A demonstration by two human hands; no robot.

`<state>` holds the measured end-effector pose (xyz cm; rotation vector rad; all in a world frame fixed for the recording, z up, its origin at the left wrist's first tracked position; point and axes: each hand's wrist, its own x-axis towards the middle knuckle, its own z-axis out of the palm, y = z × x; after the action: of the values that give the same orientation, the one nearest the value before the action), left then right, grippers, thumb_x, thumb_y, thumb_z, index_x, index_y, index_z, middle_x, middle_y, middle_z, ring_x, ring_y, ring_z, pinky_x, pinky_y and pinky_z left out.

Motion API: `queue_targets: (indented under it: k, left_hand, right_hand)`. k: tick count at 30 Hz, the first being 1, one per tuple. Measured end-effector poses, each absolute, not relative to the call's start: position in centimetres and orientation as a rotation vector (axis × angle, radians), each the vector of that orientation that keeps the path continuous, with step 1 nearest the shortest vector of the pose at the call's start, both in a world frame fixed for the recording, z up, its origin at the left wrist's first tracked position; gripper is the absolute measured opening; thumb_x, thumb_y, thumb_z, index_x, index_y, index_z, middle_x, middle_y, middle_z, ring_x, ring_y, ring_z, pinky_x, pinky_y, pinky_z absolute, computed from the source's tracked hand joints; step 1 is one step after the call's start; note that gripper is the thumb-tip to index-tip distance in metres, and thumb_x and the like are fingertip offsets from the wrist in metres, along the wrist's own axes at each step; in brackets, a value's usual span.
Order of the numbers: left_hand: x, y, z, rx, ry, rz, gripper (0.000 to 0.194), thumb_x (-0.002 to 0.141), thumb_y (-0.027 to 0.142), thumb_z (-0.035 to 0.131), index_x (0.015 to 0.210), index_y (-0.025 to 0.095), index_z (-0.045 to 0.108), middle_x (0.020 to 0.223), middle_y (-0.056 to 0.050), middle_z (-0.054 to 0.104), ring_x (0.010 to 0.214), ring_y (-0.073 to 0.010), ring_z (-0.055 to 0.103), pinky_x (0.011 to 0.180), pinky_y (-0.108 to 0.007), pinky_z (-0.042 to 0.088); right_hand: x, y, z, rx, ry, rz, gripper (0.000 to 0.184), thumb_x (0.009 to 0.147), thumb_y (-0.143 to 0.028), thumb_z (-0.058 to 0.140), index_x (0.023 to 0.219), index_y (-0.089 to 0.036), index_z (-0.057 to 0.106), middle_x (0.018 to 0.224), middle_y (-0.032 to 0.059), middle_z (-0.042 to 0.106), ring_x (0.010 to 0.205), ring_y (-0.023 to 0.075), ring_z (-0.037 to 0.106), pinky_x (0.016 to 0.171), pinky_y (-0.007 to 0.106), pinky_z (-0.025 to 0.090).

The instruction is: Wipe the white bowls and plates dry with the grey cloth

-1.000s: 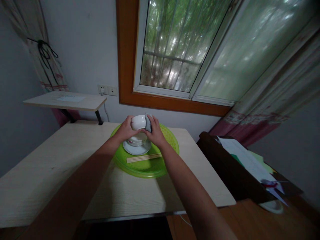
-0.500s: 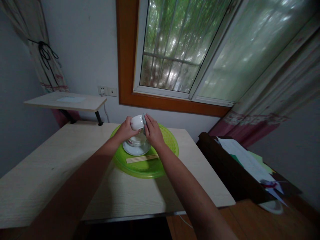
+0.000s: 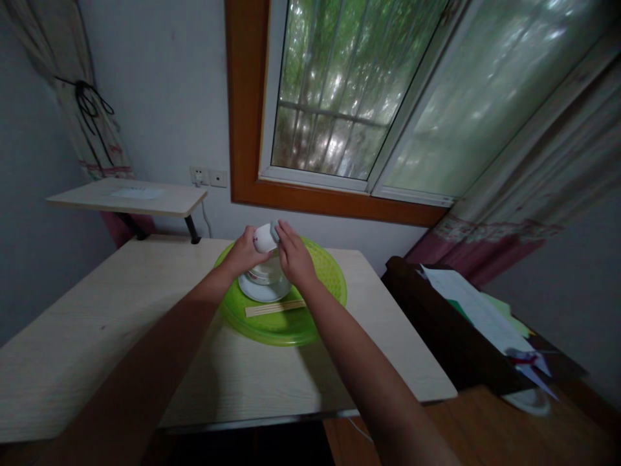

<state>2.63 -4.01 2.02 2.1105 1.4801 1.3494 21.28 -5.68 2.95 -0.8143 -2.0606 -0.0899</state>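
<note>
My left hand point(image 3: 244, 252) grips a small white bowl point(image 3: 264, 239) tilted on its side, its opening turned to the right. At that opening my right hand point(image 3: 295, 257) presses a grey cloth point(image 3: 275, 231) against the bowl, fingers closed over it. Below the hands, more white bowls point(image 3: 263, 274) are stacked on a white plate point(image 3: 264, 292), partly hidden by the fingers. In front of the plate lie wooden chopsticks point(image 3: 274, 308). All of these rest on a round green tray point(image 3: 272, 334).
The tray stands on a pale wooden table point(image 3: 252, 382). A raised shelf point(image 3: 169, 202) on black legs is at the back left. To the right of the table, a dark brown piece of furniture point(image 3: 417, 310) carries papers point(image 3: 466, 294). A window point(image 3: 359, 90) is behind.
My right hand and the cloth have shifted slightly left against the bowl, and the bowl has turned a little. The plate, stack and chopsticks stay in place.
</note>
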Motion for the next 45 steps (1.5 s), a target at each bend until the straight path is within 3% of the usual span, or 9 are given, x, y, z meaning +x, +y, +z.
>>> queue_targets:
  k: [7,11,17,21,27,33,45]
  left_hand:
    - [2.4,-4.1,2.1,2.149,1.507,1.293,0.064,0.065,0.045,0.079,0.112,0.021,0.043,0.102,-0.006,0.062,0.092,-0.0236,0.063,0.077,-0.033,0.049]
    - [2.4,-4.2,2.2,2.144,1.495,1.293,0.066,0.064,0.045,0.079,0.113,0.021,0.042,0.102,-0.006,0.062,0.093,-0.0234,0.063,0.077,-0.032,0.049]
    - [2.6,-4.5,2.5,2.088,1.501,1.339,0.063,0.064,0.044,0.079,0.110,0.021,0.042,0.102,-0.007,0.062,0.092,-0.0229,0.063,0.077,-0.033,0.049]
    - [2.5,-4.3,2.4,2.062,1.510,1.359,0.062,0.064,0.043,0.078,0.109,0.021,0.042,0.100,-0.007,0.063,0.090,-0.0229,0.064,0.074,-0.032,0.049]
    - [2.3,-3.7,2.0,2.059,1.490,1.318,0.060,0.062,0.037,0.077,0.107,0.021,0.042,0.098,-0.007,0.062,0.087,-0.0231,0.063,0.072,-0.032,0.048]
    - [2.1,-3.5,2.0,2.068,1.462,1.317,0.060,0.062,0.039,0.078,0.107,0.022,0.041,0.098,-0.007,0.062,0.087,-0.0233,0.063,0.072,-0.033,0.048]
    - [1.6,-5.7,4.8,2.154,1.453,1.181,0.063,0.062,0.047,0.079,0.107,0.022,0.043,0.094,-0.003,0.061,0.084,-0.0203,0.062,0.066,-0.029,0.046]
  right_hand:
    - [23.1,-3.9,1.7,-1.050,-1.781,0.233,0.047,0.100,-0.028,0.038,0.142,-0.018,0.054,0.142,0.0108,0.059,0.131,0.0232,0.057,0.115,0.045,0.041]
    - [23.2,-3.7,1.5,-1.069,-1.758,0.255,0.045,0.099,-0.027,0.037,0.137,-0.016,0.058,0.135,0.0118,0.065,0.123,0.0236,0.062,0.111,0.044,0.044]
    - [22.2,-4.8,2.2,-1.057,-1.844,0.117,0.052,0.102,-0.031,0.036,0.149,-0.013,0.043,0.151,0.0157,0.049,0.140,0.0241,0.047,0.119,0.045,0.036]
    - [21.5,-6.4,3.2,-0.964,-1.997,-0.033,0.055,0.103,-0.033,0.038,0.156,-0.018,0.033,0.162,0.0113,0.032,0.151,0.0227,0.030,0.124,0.047,0.028]
    - [21.2,-7.9,4.3,-0.867,-2.201,-0.174,0.055,0.102,-0.033,0.045,0.155,-0.020,0.036,0.165,0.0078,0.027,0.155,0.0249,0.015,0.126,0.050,0.023]
    - [21.4,-7.6,4.9,-0.848,-2.268,-0.219,0.052,0.101,-0.032,0.048,0.152,-0.019,0.042,0.165,0.0085,0.027,0.155,0.0262,0.015,0.126,0.050,0.024]
    - [23.0,-8.8,5.7,-0.817,-2.270,-0.192,0.063,0.098,-0.010,0.043,0.157,-0.029,0.031,0.165,0.0033,0.026,0.155,0.0231,0.018,0.125,0.048,0.028]
